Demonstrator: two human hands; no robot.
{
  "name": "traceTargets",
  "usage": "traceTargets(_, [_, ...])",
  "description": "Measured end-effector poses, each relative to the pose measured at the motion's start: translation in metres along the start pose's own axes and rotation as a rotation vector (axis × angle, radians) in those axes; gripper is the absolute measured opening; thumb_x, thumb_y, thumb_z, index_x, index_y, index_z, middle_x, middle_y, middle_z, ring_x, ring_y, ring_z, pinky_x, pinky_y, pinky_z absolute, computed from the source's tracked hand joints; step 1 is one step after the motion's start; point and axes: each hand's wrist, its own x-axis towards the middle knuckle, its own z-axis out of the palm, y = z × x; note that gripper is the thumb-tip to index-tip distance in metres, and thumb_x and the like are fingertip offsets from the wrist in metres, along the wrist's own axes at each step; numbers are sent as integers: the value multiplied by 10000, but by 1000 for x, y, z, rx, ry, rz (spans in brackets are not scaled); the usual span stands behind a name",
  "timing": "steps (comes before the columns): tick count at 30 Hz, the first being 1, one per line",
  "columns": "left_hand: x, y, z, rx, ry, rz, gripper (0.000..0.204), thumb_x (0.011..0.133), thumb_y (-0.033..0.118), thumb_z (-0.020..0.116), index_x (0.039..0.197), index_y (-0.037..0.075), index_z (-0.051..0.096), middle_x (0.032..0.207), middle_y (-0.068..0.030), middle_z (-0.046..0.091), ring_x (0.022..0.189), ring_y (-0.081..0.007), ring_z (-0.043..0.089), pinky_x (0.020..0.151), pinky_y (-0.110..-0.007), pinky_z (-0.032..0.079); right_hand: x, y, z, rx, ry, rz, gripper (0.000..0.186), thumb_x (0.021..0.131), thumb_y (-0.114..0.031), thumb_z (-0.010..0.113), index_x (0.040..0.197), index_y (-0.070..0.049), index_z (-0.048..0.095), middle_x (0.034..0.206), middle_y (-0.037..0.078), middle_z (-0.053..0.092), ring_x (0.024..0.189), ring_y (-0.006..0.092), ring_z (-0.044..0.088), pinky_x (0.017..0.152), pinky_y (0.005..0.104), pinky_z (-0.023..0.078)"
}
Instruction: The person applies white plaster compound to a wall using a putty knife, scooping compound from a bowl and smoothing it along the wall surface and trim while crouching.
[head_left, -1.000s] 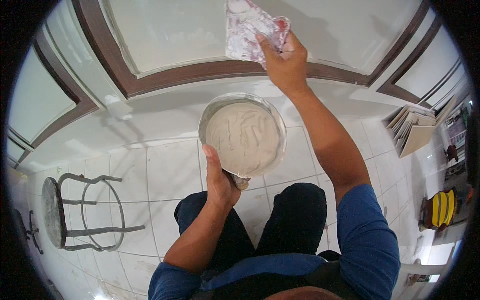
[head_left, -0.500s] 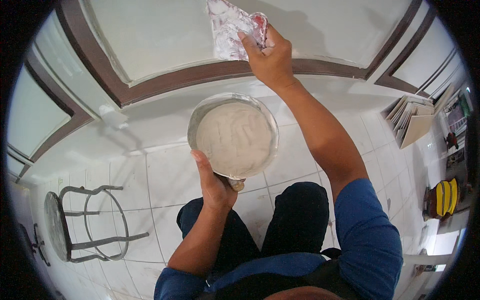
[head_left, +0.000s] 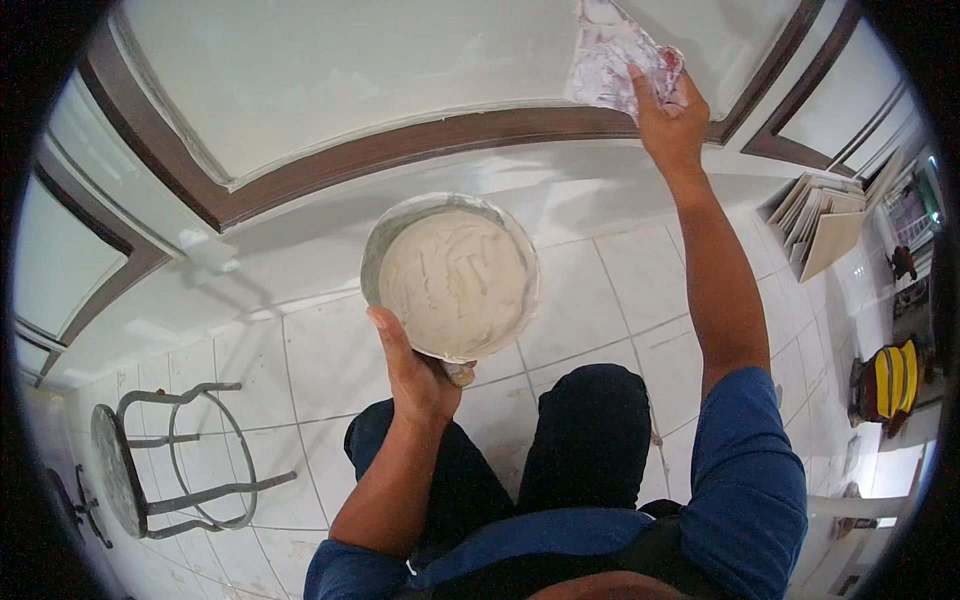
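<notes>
My left hand [head_left: 420,380] grips a round metal bowl [head_left: 373,245] from its near side, thumb up along the rim and a knob-like grip showing below. Pale beige paste [head_left: 450,280] fills it, with ridges on its surface. My raised right hand [head_left: 672,130], at the upper right, grips a flat, roughly triangular pink piece [head_left: 610,65] smeared with white; I cannot tell if it is a scraper or a cloth. It lies on or just over a white panel [head_left: 330,70] framed by brown moulding [head_left: 420,140].
A metal stool [head_left: 118,470] lies on its side at the left on the tiled floor [head_left: 575,300]. Leaning boards [head_left: 830,240] are stacked by the base of the panels at the right. A yellow-and-dark item [head_left: 890,380], unclear in kind, sits at the far right.
My right hand with the pink piece first shifts left, then swings clearly right along the panel. My left hand and the bowl have drifted left and slightly down in the view.
</notes>
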Motion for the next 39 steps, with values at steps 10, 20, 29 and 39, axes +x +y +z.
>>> traceTargets(10, [0,-2,-6,5,-23,3,927,857,813,305,1407,68,352,1123,-120,613,672,-173,630,457,-279,493,19,44,-69,-327,20,36,410,874,-222,714,1213,-10,625,1076,184,699,985,210,676,875,315,504])
traceTargets(20, [-3,0,-1,-9,37,5,910,870,793,319,1399,53,357,1124,-130,609,694,-178,634,466,-285,501,-44,-32,-55,706,148,592,358,928,-128,648,1244,-22,520,1130,132,650,967,265,682,709,360,590])
traceTargets(29, [-2,9,6,-7,16,85,884,889,769,328,1407,53,350,1168,-134,598,715,-177,634,465,-284,486,-108,-82,-8,960,-450,1113,462,923,-51,622,1328,40,420,1213,169,609,1027,244,662,865,384,583])
traceTargets(39, [2,5,-8,33,59,74,862,884,767,351,1388,68,366,1130,-125,608,673,-186,633,447,-279,488,-109,-59,-27,609,-606,1085,546,866,-48,696,1349,25,452,1099,135,651,881,162,666,699,277,559])
